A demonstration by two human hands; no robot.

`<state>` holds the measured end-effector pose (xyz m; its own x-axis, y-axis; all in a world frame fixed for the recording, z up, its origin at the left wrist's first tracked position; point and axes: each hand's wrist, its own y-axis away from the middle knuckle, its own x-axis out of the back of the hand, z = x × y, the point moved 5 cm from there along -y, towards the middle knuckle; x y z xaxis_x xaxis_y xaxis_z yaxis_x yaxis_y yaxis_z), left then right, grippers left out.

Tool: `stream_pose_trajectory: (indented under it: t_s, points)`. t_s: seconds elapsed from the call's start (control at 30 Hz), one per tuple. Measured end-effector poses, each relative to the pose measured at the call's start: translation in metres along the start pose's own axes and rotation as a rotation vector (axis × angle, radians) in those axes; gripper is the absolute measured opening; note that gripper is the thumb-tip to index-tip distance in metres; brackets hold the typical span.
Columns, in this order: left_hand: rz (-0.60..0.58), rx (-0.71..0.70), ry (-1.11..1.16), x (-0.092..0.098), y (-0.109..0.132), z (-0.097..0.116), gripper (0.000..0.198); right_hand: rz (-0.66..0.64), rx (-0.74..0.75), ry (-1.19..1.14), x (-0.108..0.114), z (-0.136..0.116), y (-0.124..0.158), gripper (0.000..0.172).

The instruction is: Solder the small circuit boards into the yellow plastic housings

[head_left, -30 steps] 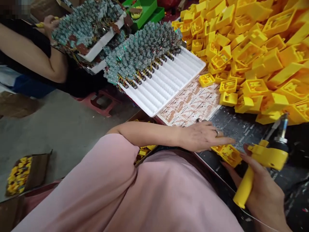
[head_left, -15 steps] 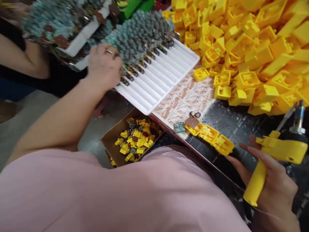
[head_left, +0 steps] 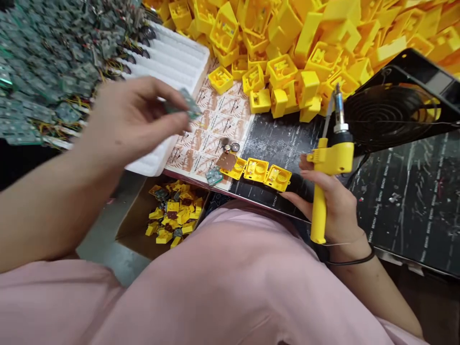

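My left hand [head_left: 125,120] pinches a small green circuit board [head_left: 191,104] between thumb and fingers, above the white ribbed tray [head_left: 168,57]. My right hand [head_left: 339,203] is wrapped round the handle of a yellow soldering gun [head_left: 319,206], its metal tip pointing up. Left of that hand, three open yellow housings [head_left: 256,170] lie in a row on the bench. A brown board [head_left: 227,161] rests over the leftmost one. Two small round parts [head_left: 235,147] and another green circuit board [head_left: 214,176] lie beside it.
Loose yellow housings [head_left: 287,72] are heaped along the back. A black fan [head_left: 384,115] stands at the right. Several wired green boards [head_left: 53,62] are piled at the left. Below the bench edge, a cardboard box [head_left: 132,225] holds yellow housings and boards.
My left hand has come away from the piled boards on the white tray with one green circuit board. The view has swung right, bringing the fan in; the soldering gun stays in my right hand.
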<state>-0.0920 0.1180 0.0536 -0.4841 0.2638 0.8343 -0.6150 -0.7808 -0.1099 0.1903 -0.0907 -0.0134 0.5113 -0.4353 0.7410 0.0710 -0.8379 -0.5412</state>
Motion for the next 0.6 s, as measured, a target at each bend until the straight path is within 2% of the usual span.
stream_pose_trajectory:
  t_s: [0.03,0.07,0.1,0.17,0.2,0.27,0.37,0.47,0.6]
  points:
    - [-0.037,0.048,0.131,-0.019,-0.007,0.014,0.045,-0.007,0.005,-0.010,-0.003,-0.002,-0.001,0.056]
    - [-0.126,0.053,0.206,-0.039,-0.011,0.026,0.044,-0.012,0.007,-0.016,-0.006,-0.003,-0.002,0.054]
    - [-0.203,0.016,0.217,-0.055,-0.014,0.034,0.043,-0.018,0.004,-0.017,-0.009,-0.003,-0.003,0.051]
    - [-0.332,-0.112,0.085,-0.079,-0.012,0.042,0.043,-0.025,-0.007,-0.012,-0.012,-0.003,-0.002,0.046]
    - [-0.339,-0.181,-0.026,-0.084,-0.010,0.041,0.042,-0.027,-0.012,-0.007,-0.014,-0.002,-0.002,0.045]
    - [-0.265,-0.279,-0.221,-0.085,-0.009,0.038,0.039,-0.027,-0.013,0.005,-0.015,-0.001,-0.001,0.044]
    - [-0.177,-0.385,-0.302,-0.079,-0.015,0.042,0.034,-0.022,-0.008,0.010,-0.015,-0.002,-0.002,0.044]
    - [-0.265,-0.451,-0.309,-0.084,-0.026,0.054,0.034,0.002,0.002,0.016,-0.011,-0.006,-0.004,0.044]
    - [-0.349,-0.361,-0.366,-0.100,-0.044,0.064,0.037,0.084,-0.002,0.027,0.004,-0.014,-0.003,0.044]
